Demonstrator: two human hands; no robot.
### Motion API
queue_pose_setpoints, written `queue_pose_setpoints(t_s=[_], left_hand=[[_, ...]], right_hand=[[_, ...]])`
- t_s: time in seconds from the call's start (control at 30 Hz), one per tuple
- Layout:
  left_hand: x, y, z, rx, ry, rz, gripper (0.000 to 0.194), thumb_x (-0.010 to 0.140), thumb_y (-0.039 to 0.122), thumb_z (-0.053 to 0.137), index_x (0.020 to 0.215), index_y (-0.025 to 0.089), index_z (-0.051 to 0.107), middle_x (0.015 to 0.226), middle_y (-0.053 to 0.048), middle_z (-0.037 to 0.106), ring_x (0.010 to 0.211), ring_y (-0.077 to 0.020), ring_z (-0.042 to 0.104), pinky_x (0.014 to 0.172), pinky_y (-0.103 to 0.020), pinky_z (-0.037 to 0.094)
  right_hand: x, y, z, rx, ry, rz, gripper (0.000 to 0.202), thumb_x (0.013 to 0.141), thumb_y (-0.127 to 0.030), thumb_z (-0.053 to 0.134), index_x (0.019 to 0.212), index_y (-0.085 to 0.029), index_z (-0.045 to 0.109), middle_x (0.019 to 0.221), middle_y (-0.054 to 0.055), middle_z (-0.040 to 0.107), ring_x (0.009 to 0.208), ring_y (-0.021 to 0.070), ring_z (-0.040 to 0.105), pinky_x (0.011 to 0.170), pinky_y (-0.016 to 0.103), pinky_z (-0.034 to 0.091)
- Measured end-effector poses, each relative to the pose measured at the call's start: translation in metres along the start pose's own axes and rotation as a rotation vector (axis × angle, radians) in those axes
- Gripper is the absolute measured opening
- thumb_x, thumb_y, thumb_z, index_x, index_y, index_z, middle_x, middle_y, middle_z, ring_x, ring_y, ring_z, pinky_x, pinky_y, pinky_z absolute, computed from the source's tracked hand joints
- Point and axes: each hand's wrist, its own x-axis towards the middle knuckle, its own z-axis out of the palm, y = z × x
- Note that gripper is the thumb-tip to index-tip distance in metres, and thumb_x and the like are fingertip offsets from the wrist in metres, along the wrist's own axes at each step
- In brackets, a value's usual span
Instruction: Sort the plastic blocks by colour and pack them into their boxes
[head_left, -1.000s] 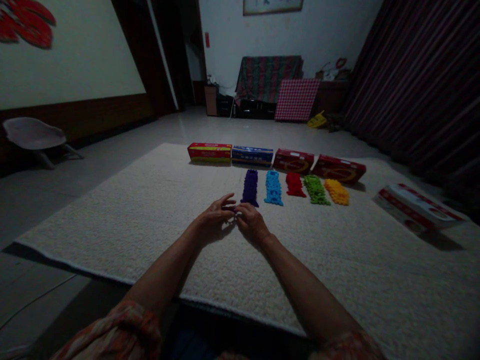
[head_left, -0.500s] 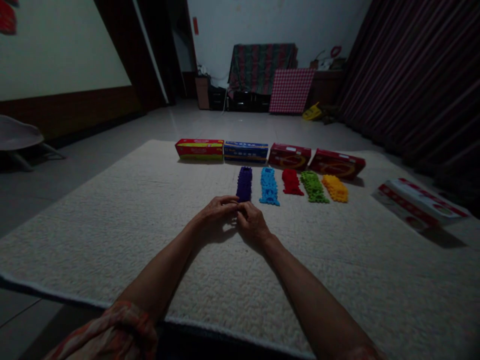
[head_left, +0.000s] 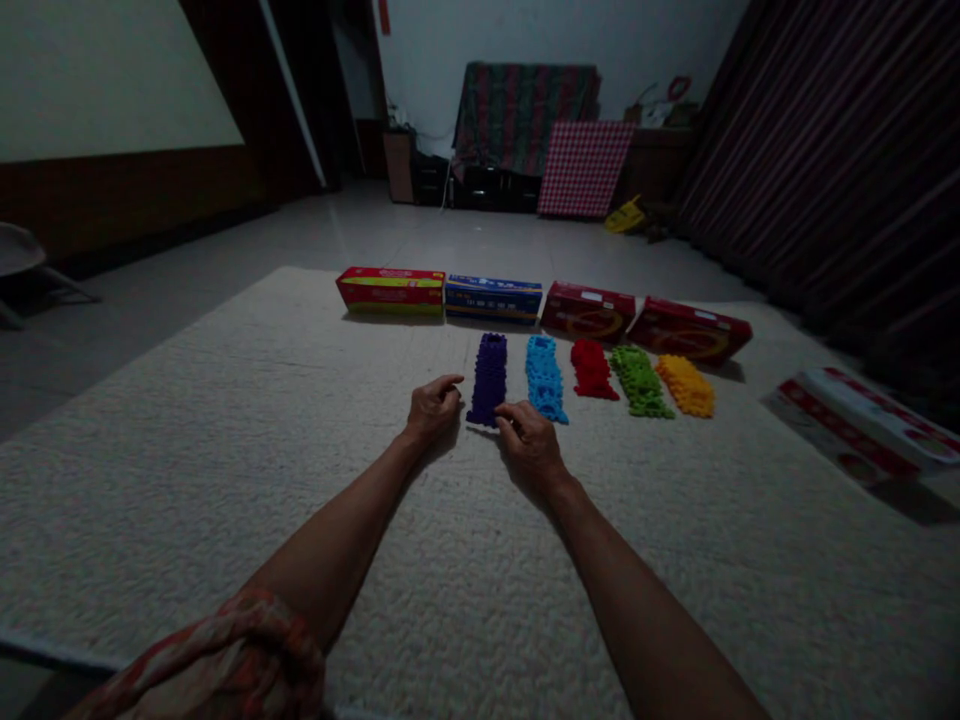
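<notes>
A purple stack of toy pieces [head_left: 490, 378] lies on the pale mat [head_left: 300, 420]. To its left, my left hand [head_left: 436, 405] is off the stack, fingers bent, thumb and forefinger a little apart, holding nothing. My right hand [head_left: 528, 436] is at the stack's near right corner, its thumb and fingertips close together; whether a piece is between them is too small to tell. Further right lie a light blue stack [head_left: 545, 378], a red one [head_left: 592, 370], a green one [head_left: 642, 382] and a yellow one [head_left: 686, 386].
Behind the stacks stand a red and yellow box [head_left: 392, 293], a blue box [head_left: 493, 300] and two dark red boxes [head_left: 589, 312], [head_left: 690, 332] in a row. A white and red box [head_left: 862, 425] sits at the far right.
My left hand has moved left, away from the purple stack and my right hand. The right hand has shifted slightly right, and the stack's near end now shows. The view has tilted down slightly.
</notes>
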Motion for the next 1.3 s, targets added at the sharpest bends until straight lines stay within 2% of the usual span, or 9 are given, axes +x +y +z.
queue_pose_setpoints(t_s=[0.3,0.47,0.67,0.93,1.13,1.3], left_hand=[[-0.001,0.004,-0.002,0.032,-0.065,-0.018,0.036,0.08,0.016,0.055,0.108,0.013,0.077,0.075,-0.003,0.073,0.059,-0.0121,0.059,0.063,-0.022,0.048],[-0.003,0.006,-0.002,0.034,-0.094,-0.029,0.037,0.081,0.017,0.055,0.11,0.014,0.077,0.075,-0.004,0.073,0.063,-0.014,0.062,0.065,-0.024,0.049],[-0.004,0.007,-0.002,0.013,-0.112,-0.045,0.037,0.08,0.014,0.056,0.111,0.015,0.077,0.08,-0.004,0.076,0.068,-0.0149,0.065,0.07,-0.024,0.052],[-0.005,0.012,-0.003,0.081,-0.151,0.01,0.04,0.079,0.008,0.055,0.111,0.013,0.077,0.086,-0.007,0.078,0.073,-0.0171,0.069,0.077,-0.028,0.054],[-0.005,0.012,-0.003,0.122,-0.159,0.03,0.042,0.079,0.006,0.054,0.111,0.017,0.077,0.102,-0.007,0.079,0.086,-0.0192,0.073,0.085,-0.03,0.054],[-0.004,0.011,-0.002,0.132,-0.168,0.02,0.042,0.079,0.007,0.053,0.112,0.017,0.077,0.1,-0.008,0.079,0.084,-0.0191,0.073,0.084,-0.03,0.054]], right_hand=[[-0.001,-0.003,0.001,-0.085,0.0,0.043,0.019,0.092,-0.021,0.053,0.102,-0.019,0.069,0.092,0.008,0.067,0.084,0.0216,0.064,0.08,0.034,0.05],[-0.002,-0.008,0.002,-0.102,0.059,0.119,0.02,0.087,-0.022,0.058,0.104,-0.018,0.067,0.097,0.01,0.066,0.086,0.0228,0.063,0.08,0.036,0.052],[-0.004,-0.009,0.002,-0.125,0.043,0.109,0.029,0.082,-0.018,0.058,0.11,-0.018,0.063,0.107,0.013,0.064,0.102,0.0267,0.062,0.091,0.043,0.052],[-0.005,-0.002,0.007,-0.129,0.021,0.081,0.028,0.083,-0.015,0.055,0.111,-0.018,0.062,0.102,0.012,0.065,0.097,0.0254,0.064,0.09,0.042,0.053],[-0.005,0.003,0.009,-0.112,0.022,0.061,0.027,0.083,-0.015,0.055,0.108,-0.019,0.063,0.1,0.011,0.066,0.094,0.0254,0.065,0.088,0.042,0.054],[-0.005,0.004,0.01,-0.103,0.01,0.051,0.025,0.084,-0.018,0.055,0.108,-0.019,0.063,0.099,0.011,0.067,0.093,0.026,0.065,0.087,0.043,0.054]])
